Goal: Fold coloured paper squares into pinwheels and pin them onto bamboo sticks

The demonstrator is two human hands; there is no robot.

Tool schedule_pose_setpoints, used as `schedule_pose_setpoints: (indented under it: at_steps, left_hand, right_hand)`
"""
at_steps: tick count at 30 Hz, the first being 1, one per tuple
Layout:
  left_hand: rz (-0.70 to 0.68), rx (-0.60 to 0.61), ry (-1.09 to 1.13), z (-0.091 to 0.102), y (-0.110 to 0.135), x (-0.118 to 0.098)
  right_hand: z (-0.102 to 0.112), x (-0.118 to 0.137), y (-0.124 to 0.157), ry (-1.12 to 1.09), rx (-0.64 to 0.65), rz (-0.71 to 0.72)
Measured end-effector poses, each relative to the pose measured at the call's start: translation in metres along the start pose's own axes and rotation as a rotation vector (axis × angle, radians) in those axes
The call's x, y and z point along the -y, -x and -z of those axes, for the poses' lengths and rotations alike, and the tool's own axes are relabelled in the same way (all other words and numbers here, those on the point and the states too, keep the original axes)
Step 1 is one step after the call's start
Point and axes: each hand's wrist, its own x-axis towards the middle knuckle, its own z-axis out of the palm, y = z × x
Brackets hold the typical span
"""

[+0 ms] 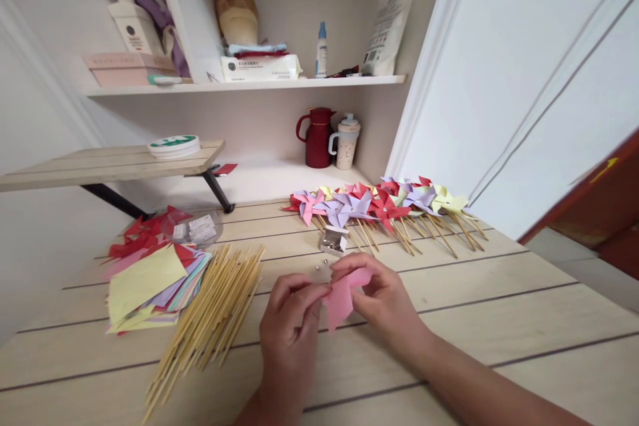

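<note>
Above the table's middle, a pink paper pinwheel piece [340,303] is held between both hands. My left hand [292,319] pinches its left edge with thumb and fingers. My right hand [379,289] is closed around its right side, fingers over the top and thumb beneath. Whether a pin is in the fingers, I cannot make out. Just beyond the hands stands a small open box [334,240] of metal pins, with a few loose bits on the wood beside it. To the left lies a bundle of wooden sticks [214,313].
Finished paper pinwheels [349,206] on sticks lie in a row at the back right. Coloured paper sheets [144,283] are piled at the left, near a clear plastic container [200,229]. A small raised stand [114,163] overhangs the back left. Behind stand a red jug [318,138] and a cup [347,142].
</note>
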Motion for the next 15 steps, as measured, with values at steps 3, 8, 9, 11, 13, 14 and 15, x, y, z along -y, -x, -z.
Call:
schedule_pose_setpoints:
  at_steps: [3, 8, 9, 11, 13, 14, 15]
  left_hand:
    - [-0.010, -0.009, 0.001, 0.0000, 0.0001, -0.0026]
    - [0.011, 0.013, -0.006, 0.0018, -0.0006, -0.0059]
    - [0.018, 0.017, 0.000, 0.0023, -0.0007, -0.0064]
    - [0.033, 0.025, 0.017, 0.0029, -0.0008, -0.0073]
    - [0.045, 0.032, 0.025, 0.0028, -0.0009, -0.0080]
    - [0.046, 0.033, 0.025, 0.0026, -0.0011, -0.0082]
    - [0.043, 0.032, 0.024, 0.0024, -0.0013, -0.0084]
  right_hand:
    - [0.0011, 0.0026, -0.0004, 0.093, 0.019, 0.126]
    - [0.0025, 0.0055, -0.0011, 0.202, 0.056, 0.287]
    - [0.0028, 0.0059, -0.0009, 0.222, 0.057, 0.313]
    - [0.0035, 0.0064, -0.0006, 0.258, 0.053, 0.358]
    - [0.0040, 0.0065, -0.0003, 0.286, 0.052, 0.388]
    - [0.0041, 0.0065, -0.0003, 0.296, 0.055, 0.398]
    - [0.0041, 0.0064, -0.0002, 0.302, 0.056, 0.408]
